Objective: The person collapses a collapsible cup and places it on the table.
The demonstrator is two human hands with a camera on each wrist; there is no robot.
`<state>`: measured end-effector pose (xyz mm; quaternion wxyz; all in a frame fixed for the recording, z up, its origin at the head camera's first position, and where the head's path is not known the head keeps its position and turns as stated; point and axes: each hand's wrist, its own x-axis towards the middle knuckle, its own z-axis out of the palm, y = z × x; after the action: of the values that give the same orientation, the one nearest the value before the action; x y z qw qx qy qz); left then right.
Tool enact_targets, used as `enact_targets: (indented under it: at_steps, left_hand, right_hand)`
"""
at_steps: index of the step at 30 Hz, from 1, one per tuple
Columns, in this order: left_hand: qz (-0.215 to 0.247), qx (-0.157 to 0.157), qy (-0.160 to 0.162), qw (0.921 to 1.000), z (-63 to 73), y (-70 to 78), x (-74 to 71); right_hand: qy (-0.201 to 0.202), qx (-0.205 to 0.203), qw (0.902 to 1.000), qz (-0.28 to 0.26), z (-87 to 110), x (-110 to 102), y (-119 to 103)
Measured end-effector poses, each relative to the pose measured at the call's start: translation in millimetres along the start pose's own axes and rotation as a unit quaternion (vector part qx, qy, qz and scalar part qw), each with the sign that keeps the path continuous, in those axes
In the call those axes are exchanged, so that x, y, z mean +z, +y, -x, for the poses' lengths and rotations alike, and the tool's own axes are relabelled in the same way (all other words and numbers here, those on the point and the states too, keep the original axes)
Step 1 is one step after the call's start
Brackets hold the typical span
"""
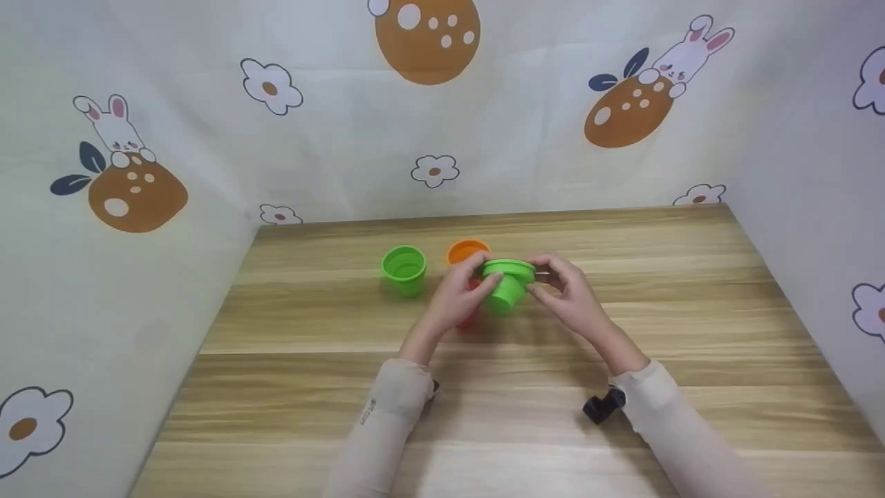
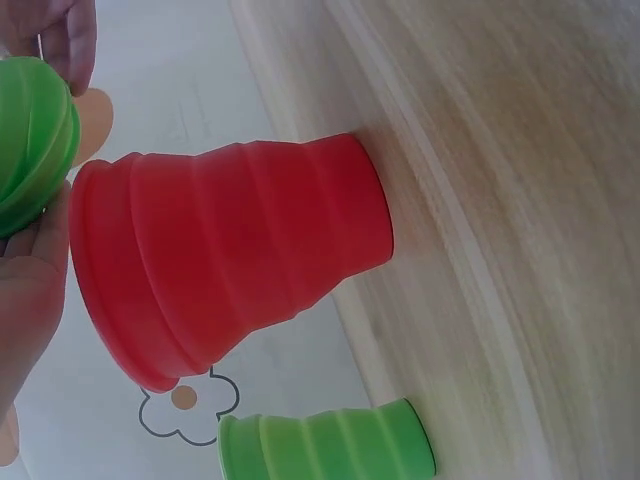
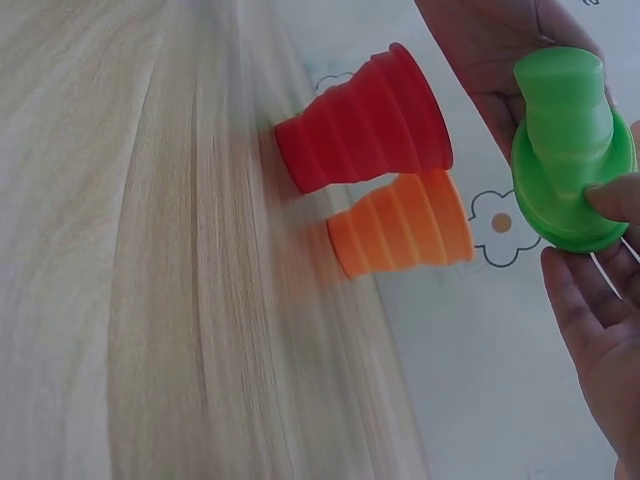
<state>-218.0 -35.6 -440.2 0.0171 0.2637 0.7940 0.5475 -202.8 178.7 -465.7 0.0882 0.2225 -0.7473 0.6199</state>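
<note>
Head view: high, facing forward and down, farthest off; table (image 1: 276, 394) broadly covered. Left wrist view: low, sideways, close on red cup (image 2: 235, 245), table at right. Right wrist view: low, sideways, farther from red cup, table at left. Shared by both: red cup, held green cup (image 3: 567, 115).

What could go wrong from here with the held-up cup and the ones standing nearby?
The partly folded green, ribbed, rubbery-looking cup is held above the wooden table, so it might drop if the left grip or right grip slips.

The red, tapered, rubbery-looking cup stands close to the left grip, so a sideways move could topple it, perhaps into the orange, tapered, rubbery-looking cup nearby.
</note>
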Motion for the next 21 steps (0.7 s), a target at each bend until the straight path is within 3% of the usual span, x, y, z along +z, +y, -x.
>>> enact_targets:
  at_steps: [9,15,18,21]
  left_hand:
    - [0.014,0.003,0.012,0.9998,-0.2,0.0,-0.3]
    - [0.069,0.005,0.002,0.9976,-1.0,-0.3,-1.3]
    - [0.054,-0.006,-0.006,0.9985,-1.0,0.2,-2.3]
    - [-0.004,-0.023,-0.017,0.9996,-0.8,1.6,-2.5]
  right_hand:
    - [0.03,-0.021,0.9985,0.039,-0.6,4.5,-3.4]
    - [0.041,0.011,0.9989,0.021,-1.8,5.0,-5.0]
    - [0.025,0.023,0.9994,0.004,-1.6,4.8,-5.8]
    - [-0.002,0.021,0.9998,0.005,-1.4,5.6,-6.7]
